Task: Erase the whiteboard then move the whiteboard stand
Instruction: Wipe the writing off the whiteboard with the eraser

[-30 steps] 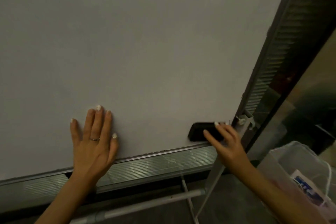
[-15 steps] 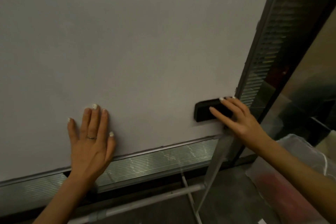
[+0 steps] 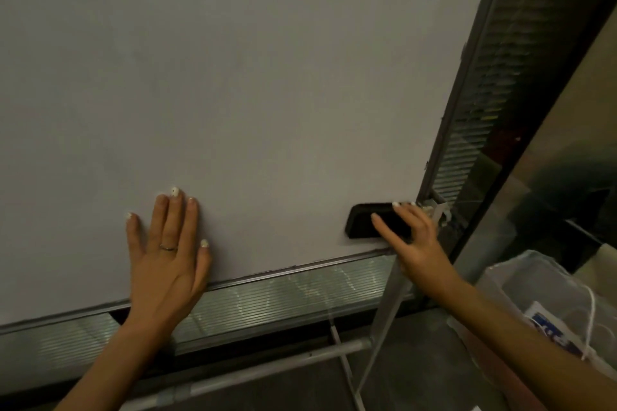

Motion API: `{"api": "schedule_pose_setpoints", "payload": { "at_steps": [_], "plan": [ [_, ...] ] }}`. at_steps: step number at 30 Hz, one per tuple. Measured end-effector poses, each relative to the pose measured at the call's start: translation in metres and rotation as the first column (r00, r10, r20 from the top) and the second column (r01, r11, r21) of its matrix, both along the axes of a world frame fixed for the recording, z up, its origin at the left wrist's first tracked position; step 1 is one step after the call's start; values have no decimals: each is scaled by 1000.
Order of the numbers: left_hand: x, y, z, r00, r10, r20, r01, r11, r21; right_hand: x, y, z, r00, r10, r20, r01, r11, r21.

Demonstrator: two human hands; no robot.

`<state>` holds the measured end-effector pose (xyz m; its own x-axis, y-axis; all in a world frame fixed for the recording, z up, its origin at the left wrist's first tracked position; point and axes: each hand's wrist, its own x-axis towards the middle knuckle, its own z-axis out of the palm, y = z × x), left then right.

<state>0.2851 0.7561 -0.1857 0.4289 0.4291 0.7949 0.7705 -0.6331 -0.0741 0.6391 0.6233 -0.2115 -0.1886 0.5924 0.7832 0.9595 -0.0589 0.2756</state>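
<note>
left hand point(image 3: 167, 253) flat on whiteboard point(image 3: 267, 77) | right hand point(image 3: 414, 237) grips eraser point(image 3: 364, 222)

Off to the right there's a dark-framed window with horizontal blinds point(image 3: 494, 103) running up alongside, slats looking grey and a bit blurry. More of the same slatted blinds show in a low strip point(image 3: 283, 294) along the bottom. Down in the lower right corner sits a clear plastic bag point(image 3: 521, 280) with a white drawstring, and inside it some white paper with blue print point(image 3: 551, 330). The floor point(image 3: 417, 374) under all that is dark grey.
</note>
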Motion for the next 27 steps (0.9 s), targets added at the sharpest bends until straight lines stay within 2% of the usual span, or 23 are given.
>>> {"api": "schedule_pose_setpoints", "payload": {
  "at_steps": [4,6,12,16,19,22,27],
  "plan": [
    [2,-4,-3,999,38,8,-38,999,3,-4,-3,-9,998,23,63,-18,998,-67],
    [4,-6,-6,999,42,21,-42,999,15,-10,1,11,994,64,91,-61,998,-32],
    [3,-2,-1,1000,27,-9,-27,1000,12,-48,46,169,970,245,-7,-234,937,259],
    [-13,-8,8,998,21,-65,-20,1000,15,-81,69,224,954,295,-45,-260,897,358],
    [-29,-9,14,997,45,-67,-44,999,12,-113,84,229,932,353,-81,-291,864,410],
    [-53,-7,23,991,130,23,-130,992,-6,-147,96,215,906,419,-65,-350,825,443],
    [-103,-10,23,948,284,145,-272,958,-96,-203,113,140,869,490,70,-485,814,320]
  ]
}}
